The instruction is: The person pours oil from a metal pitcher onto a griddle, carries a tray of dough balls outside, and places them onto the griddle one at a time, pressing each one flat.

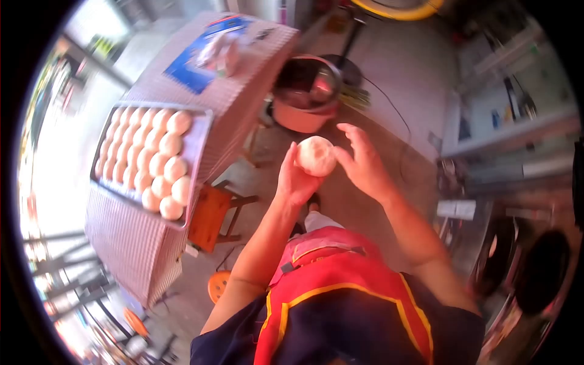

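Note:
A round, pale dough ball (pixel 316 156) with a dimpled top rests in my left hand (pixel 296 177), whose fingers curve around its side and underneath. To its right, my right hand (pixel 365 163) is held with fingers stretched out and apart. The right thumb is at the ball's right edge; whether it touches cannot be made out. On the left, a metal tray (pixel 198 152) carries rows of similar dough balls (pixel 144 146), with bare metal showing along its right side.
The tray sits on a table with a checked cloth (pixel 240 100), where a blue sheet (pixel 193 64) also lies. A wooden stool (pixel 210 216) stands beside it. Ahead is a large pot (pixel 304 115). Shelving (pixel 511 137) and dark round pans (pixel 541 271) are on the right.

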A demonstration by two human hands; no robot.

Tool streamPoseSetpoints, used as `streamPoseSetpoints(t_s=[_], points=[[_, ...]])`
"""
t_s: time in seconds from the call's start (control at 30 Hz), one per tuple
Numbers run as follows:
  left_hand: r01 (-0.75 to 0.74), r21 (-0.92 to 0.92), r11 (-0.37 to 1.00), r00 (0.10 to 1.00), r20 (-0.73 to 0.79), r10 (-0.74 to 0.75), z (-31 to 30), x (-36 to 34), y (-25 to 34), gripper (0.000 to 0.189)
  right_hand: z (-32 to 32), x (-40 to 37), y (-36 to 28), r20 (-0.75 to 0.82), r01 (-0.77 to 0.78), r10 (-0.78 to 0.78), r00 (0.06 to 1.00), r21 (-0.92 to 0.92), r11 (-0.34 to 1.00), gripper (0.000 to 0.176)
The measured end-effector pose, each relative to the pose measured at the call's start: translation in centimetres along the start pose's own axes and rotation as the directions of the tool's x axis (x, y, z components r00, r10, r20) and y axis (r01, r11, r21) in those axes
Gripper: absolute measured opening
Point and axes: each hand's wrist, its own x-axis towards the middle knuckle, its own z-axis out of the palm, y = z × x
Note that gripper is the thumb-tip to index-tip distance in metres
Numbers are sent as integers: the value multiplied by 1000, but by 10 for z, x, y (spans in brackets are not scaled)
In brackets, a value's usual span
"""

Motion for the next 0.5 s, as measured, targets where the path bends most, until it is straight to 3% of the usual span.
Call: streamPoseSetpoints(t_s=[0.03,0.07,0.1,0.17,0.2,0.23,0.27,0.3,0.4,0.5], points=[[-16,101,995,1000,-9,17,4,9,-27,54,-26,-27,5,-27,-240,255,967,247,939,46],[21,207,978,1000,-9,-20,9,18,-54,56,-46,-56,25,-28,-336,396,918,475,813,51],[5,333,943,1000,12,-9,12,29,-86,58,-61,-86,39,-15,-402,571,821,695,596,54],[16,628,778,998,38,-51,32,36,-158,58,-89,-140,59,127,-254,785,607,966,40,61],[-40,825,564,990,109,-90,47,33,-196,60,-109,-161,63,216,-92,758,616,975,-203,60],[-132,942,310,973,184,-143,58,28,-234,63,-130,-185,72,156,11,681,715,972,-234,60],[-309,947,93,919,322,-228,49,32,-270,64,-150,-211,83,80,104,596,799,958,-268,60],[-294,944,151,904,326,-276,56,31,-304,63,-170,-237,95,-10,188,507,862,935,-301,60],[-248,934,256,864,333,-378,69,36,-409,61,-222,-323,147,-101,378,665,740,880,-288,54],[-272,933,236,842,350,-412,47,63,-520,64,-286,-431,215,-213,535,744,634,815,-222,46]])
